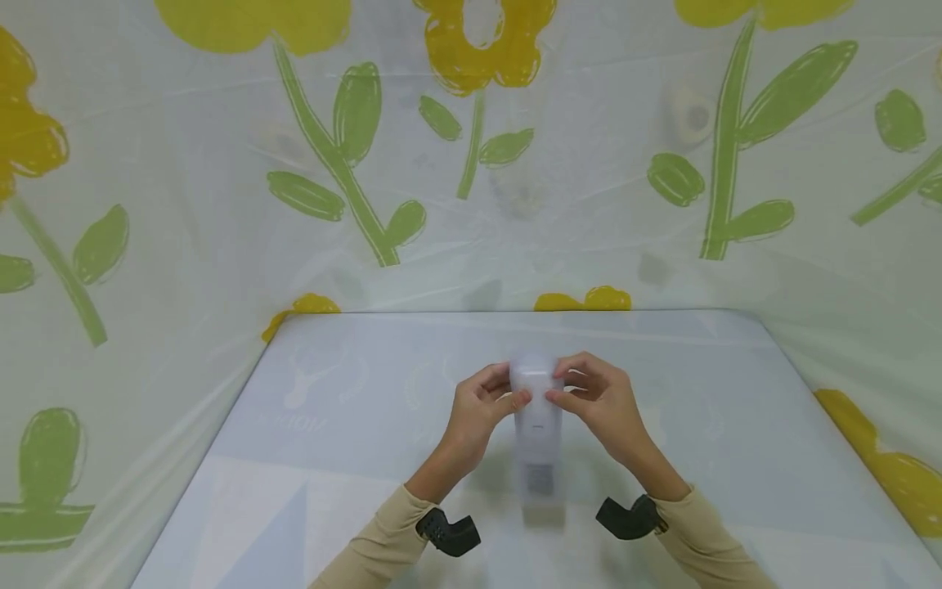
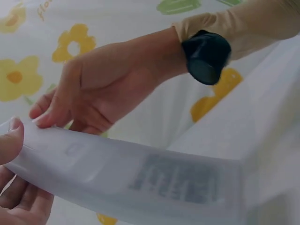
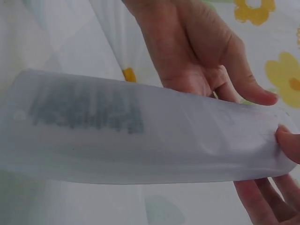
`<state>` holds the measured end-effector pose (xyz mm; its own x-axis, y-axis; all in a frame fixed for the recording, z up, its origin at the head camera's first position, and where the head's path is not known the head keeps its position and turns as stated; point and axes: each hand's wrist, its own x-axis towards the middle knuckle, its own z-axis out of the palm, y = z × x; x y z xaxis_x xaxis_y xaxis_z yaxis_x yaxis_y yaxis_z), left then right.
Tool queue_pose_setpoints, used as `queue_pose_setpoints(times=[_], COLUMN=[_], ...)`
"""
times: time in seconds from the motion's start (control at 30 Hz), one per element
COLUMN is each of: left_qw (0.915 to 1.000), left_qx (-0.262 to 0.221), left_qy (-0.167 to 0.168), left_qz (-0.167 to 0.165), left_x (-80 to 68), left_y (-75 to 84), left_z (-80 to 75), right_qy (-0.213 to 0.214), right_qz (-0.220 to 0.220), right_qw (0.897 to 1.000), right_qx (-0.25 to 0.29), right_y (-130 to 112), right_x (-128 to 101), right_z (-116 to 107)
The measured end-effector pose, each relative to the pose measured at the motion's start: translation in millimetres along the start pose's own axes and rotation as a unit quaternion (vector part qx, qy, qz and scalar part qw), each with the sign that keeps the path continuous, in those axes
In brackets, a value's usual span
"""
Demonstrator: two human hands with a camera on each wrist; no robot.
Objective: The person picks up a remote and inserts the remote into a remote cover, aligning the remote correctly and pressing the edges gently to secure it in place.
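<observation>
A long, frosted white plastic case (image 1: 539, 442) is held lengthwise above the table, its far end between both hands. My left hand (image 1: 474, 413) pinches the left edge near that end, thumb on top and fingers curled at the side. On the opposite edge my right hand (image 1: 607, 405) does the same with its thumb and fingers. Across the lower part of the case (image 3: 168, 136), the right wrist view shows a block of dark print, blurred beyond reading. In the left wrist view the near end of the case (image 2: 108, 164) extends out past the fingers.
Beneath the hands lies a white table (image 1: 353, 425) with pale blue shapes on it. A sheet (image 1: 574, 204) printed with yellow flowers and green leaves hangs behind the table and down both sides. Black wrist cameras (image 1: 447, 533) are strapped at both sleeve cuffs.
</observation>
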<state>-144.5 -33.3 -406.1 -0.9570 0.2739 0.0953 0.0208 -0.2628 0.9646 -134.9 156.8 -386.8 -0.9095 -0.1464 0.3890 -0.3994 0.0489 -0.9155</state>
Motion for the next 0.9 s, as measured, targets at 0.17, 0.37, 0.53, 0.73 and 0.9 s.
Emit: queue_pose_setpoints(times=[0.17, 0.37, 0.53, 0.73, 0.9], left_qw=[0.9982, 0.9918, 0.9884, 0.9878, 0.9881], left_qx=[0.04, 0.068, 0.079, 0.061, 0.005], left_qy=[-0.033, -0.085, -0.096, -0.096, -0.091], left_qz=[-0.031, -0.068, -0.087, -0.107, -0.124], left_x=[-11.5, -26.6, -36.1, -45.5, -51.8], left_y=[-10.8, -25.9, -36.2, -47.4, -56.1], left_z=[-5.7, -10.8, -13.2, -13.2, -11.8], right_qy=[0.02, 0.047, 0.056, 0.059, 0.062], right_qz=[0.004, 0.015, 0.024, 0.028, 0.021], right_qw=[1.0, 0.999, 0.998, 0.998, 0.997], right_qx=[0.007, 0.01, 0.015, 0.024, 0.033], right_y=[-0.8, -4.7, -9.1, -12.2, -14.3], right_x=[2.0, 5.4, 7.9, 9.7, 10.7], right_z=[-0.7, -3.8, -4.3, -5.6, -6.9])
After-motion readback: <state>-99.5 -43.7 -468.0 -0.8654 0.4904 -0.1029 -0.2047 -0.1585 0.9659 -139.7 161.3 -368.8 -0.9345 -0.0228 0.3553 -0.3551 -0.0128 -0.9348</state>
